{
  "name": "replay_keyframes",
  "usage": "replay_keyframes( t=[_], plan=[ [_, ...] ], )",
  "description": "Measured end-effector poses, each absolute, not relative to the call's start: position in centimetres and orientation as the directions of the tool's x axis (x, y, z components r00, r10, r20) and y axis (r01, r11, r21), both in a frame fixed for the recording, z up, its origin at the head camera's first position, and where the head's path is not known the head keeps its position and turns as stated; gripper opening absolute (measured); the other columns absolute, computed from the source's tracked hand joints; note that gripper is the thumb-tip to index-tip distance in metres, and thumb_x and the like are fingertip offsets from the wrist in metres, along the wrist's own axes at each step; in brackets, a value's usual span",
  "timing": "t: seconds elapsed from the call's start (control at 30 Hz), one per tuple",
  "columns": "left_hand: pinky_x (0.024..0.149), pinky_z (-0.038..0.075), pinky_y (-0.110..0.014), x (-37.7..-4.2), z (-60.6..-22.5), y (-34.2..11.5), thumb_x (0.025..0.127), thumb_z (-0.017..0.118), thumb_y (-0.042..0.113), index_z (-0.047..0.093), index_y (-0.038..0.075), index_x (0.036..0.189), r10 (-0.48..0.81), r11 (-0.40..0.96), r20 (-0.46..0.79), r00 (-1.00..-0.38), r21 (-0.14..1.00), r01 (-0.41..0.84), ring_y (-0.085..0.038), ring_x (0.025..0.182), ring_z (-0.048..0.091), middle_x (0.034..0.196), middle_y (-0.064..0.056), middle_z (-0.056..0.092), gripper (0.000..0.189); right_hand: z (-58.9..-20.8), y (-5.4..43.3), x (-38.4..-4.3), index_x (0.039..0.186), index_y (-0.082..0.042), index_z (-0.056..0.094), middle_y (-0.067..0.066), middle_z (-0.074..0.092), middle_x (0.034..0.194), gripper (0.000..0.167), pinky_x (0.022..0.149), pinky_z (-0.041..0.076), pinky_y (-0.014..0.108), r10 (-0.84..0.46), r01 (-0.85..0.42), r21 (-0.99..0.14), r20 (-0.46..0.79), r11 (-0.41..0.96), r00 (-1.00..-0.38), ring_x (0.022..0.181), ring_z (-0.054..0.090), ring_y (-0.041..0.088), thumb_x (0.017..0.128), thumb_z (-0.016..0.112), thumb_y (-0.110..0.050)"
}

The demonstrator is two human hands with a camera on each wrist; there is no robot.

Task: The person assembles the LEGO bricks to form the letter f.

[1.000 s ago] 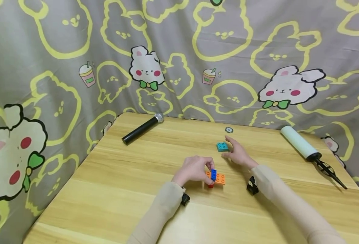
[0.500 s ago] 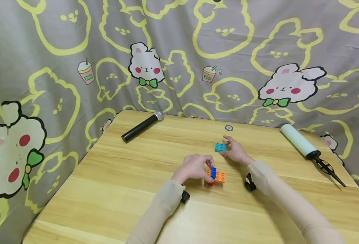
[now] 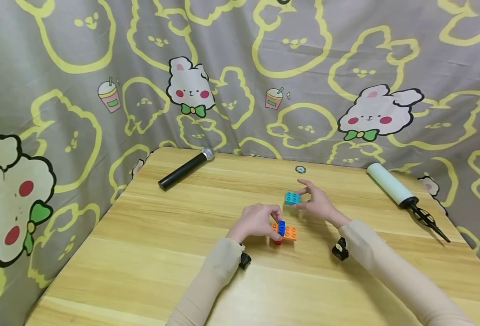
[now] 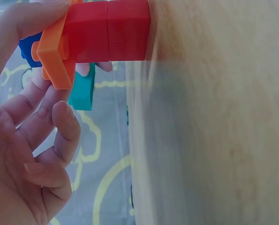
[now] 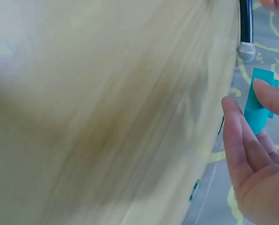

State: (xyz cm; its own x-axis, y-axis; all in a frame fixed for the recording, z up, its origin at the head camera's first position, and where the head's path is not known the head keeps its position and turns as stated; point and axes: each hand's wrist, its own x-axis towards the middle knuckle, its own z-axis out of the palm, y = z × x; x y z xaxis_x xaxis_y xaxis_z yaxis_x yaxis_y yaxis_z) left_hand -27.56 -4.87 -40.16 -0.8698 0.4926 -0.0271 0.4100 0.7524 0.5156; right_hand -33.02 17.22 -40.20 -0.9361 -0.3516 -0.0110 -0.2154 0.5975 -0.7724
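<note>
My left hand (image 3: 255, 222) grips a stack of toy building bricks with thumb and fingertips. A small blue brick (image 3: 281, 227) sits on top, across an orange brick (image 3: 290, 232) with studs. Beneath the orange one, two red bricks (image 4: 109, 30) form a column, its lower end at the table in the left wrist view. To the right and farther back, my right hand (image 3: 320, 202) pinches a teal four-stud brick (image 5: 260, 101). The thumb lies on one face of that brick, fingers at its other side. In both wrist views the teal brick appears raised off the table.
A black microphone (image 3: 184, 170) lies at the back left of the wooden table (image 3: 150, 253). Near the back edge is a small round chip (image 3: 300, 169). A pale cylindrical pump (image 3: 391, 184) with a black nozzle lies at the right. A patterned curtain (image 3: 240, 131) hangs behind.
My right hand has closed its thumb and fingers on the teal brick, which has shifted a little toward me. The left hand keeps its grip on the stack. The head view has shifted slightly.
</note>
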Motion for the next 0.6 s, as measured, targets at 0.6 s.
replay_keyframes(
  t=[0.6],
  plan=[
    [0.073, 0.036, -0.029, -27.7, -40.2, -5.1, 0.065, 0.085, 0.043, 0.060, 0.030, 0.087, 0.501, 0.728, -0.036, -0.865, 0.559, 0.398, -0.002, 0.083, 0.054, 0.099, 0.018, 0.065, 0.036, -37.9, 17.4, -28.6, 0.148, -0.005, 0.027, 0.026, 0.056, 0.122, 0.085, 0.069, 0.054, 0.024, -0.341, -0.223, -0.874, 0.070, 0.433, -0.938, 0.076, 0.068, 0.013, 0.079, 0.076, -0.004]
  ],
)
